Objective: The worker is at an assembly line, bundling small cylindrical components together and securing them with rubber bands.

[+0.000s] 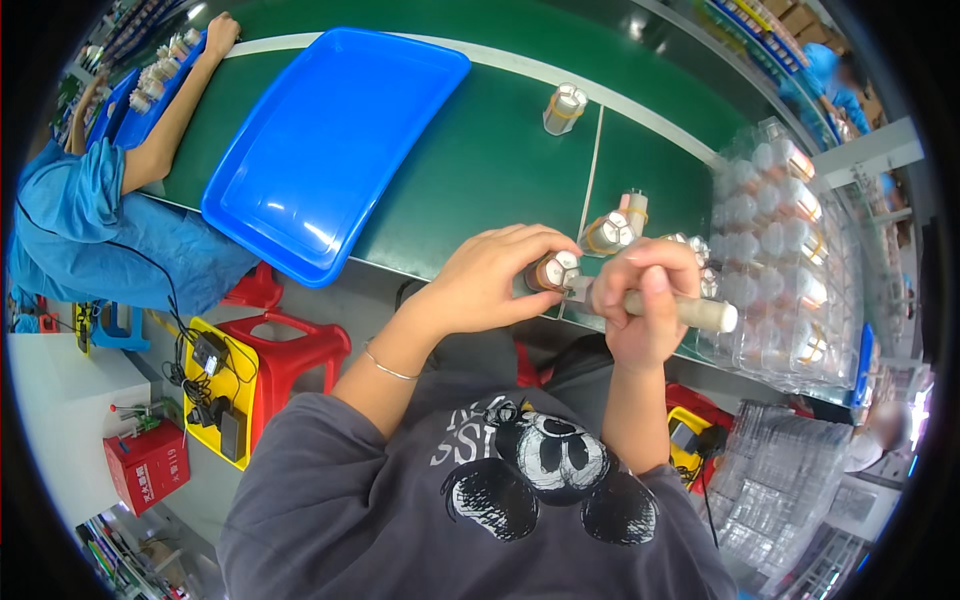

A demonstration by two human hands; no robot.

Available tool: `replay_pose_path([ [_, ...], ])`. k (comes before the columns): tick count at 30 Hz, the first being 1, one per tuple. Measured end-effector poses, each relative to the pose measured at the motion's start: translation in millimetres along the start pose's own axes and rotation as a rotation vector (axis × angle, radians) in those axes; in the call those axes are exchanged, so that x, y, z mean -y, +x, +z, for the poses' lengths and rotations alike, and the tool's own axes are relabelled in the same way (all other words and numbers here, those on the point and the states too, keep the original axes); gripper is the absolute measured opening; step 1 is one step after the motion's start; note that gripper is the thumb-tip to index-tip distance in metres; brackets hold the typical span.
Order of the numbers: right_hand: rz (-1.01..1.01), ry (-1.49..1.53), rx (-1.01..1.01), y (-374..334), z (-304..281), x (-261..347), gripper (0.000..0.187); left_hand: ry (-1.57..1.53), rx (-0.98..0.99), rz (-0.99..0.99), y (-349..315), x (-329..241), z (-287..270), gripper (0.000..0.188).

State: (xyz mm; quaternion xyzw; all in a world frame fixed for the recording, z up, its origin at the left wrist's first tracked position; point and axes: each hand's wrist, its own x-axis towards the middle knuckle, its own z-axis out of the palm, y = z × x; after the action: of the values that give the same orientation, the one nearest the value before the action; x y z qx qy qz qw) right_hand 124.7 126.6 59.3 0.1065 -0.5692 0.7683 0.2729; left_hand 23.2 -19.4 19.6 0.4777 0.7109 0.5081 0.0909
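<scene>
My left hand (485, 275) is curled around a bundle of silvery, round-ended cylinders (562, 268) at the near edge of the green table. In my closed right hand (648, 305) is a pale beige cylinder with a white end (702, 313), pointing right. Its other end is covered by my fingers, close to the bundle. Just beyond my hands stands a second bundle with a rubber band (608, 234), and a pinkish-beige bundle (635, 207) is behind it. More silvery ends (697, 248) show to the right of my right hand.
A large blue tray (320, 150) lies to the left on the green table (480, 170). One banded bundle (565, 108) stands farther back. Clear plastic trays (770, 250) are stacked at the right. Another person's arm (190, 105) rests at the far left, near a red stool (290, 340).
</scene>
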Motion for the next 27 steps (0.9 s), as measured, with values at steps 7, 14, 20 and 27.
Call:
replay_pose_path([
  [7, -0.108, 0.071, -0.098, -4.9, 13.5, 10.5, 0.019, 0.259, -0.068, -0.039, -0.3, -7.7, 9.7, 0.038],
  [14, -0.042, -0.028, -0.074, -7.7, 20.3, 3.6, 0.019, 0.251, -0.082, -0.011, -0.3, -1.4, 12.8, 0.039],
  [20, 0.067, -0.187, 0.025, -3.7, 25.2, 3.4, 0.016, 0.188, -0.06, -0.038, -1.4, -6.0, 4.8, 0.041],
  [27, -0.065, 0.165, -0.136, -2.2, 18.5, 6.7, 0.015, -0.137, 0.016, -0.039, -7.4, 5.9, 0.4, 0.042],
])
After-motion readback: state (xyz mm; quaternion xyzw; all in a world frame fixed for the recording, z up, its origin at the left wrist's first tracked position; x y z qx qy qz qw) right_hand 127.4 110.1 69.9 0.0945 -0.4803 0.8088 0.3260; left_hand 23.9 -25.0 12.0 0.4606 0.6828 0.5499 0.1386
